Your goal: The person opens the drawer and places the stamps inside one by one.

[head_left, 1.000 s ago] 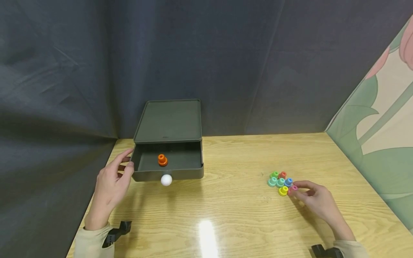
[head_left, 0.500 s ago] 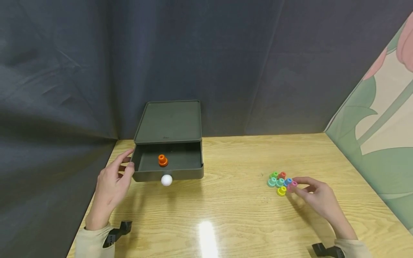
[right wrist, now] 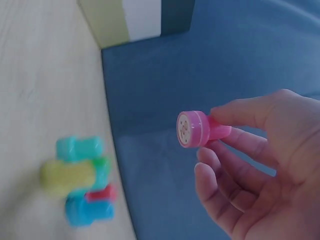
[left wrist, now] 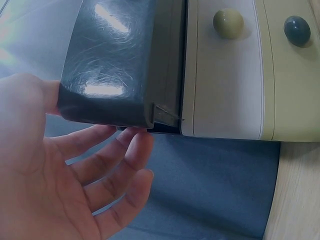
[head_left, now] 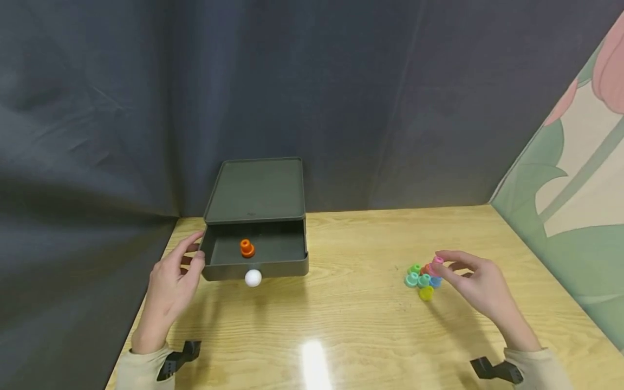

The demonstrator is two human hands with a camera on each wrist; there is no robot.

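Note:
My left hand (head_left: 176,287) holds the left side wall of the pulled-out dark drawer (head_left: 285,269). In the left wrist view its thumb goes out of sight over the drawer's edge, while its fingers lie along the outside. Inside the drawer stands an orange stamp (head_left: 247,248). At the right, my right hand (head_left: 480,284) pinches a pink stamp (right wrist: 194,129) between thumb and fingers, its round face printed "100". The pink stamp hangs above the group of blue (head_left: 436,282), teal (head_left: 411,280), green, red and yellow (head_left: 426,293) stamps on the table.
The cabinet (head_left: 258,189) backs onto a dark cloth (head_left: 341,108). Below the open drawer, a white drawer (left wrist: 227,85) and a yellow one (left wrist: 295,90) with round knobs are closed. A flowered panel (head_left: 585,189) borders the table (head_left: 356,325) on the right.
My right hand has lifted the pink stamp from beside the blue one, up and slightly away from me. The yellow stamp has tipped over. My left hand and the drawer stay put.

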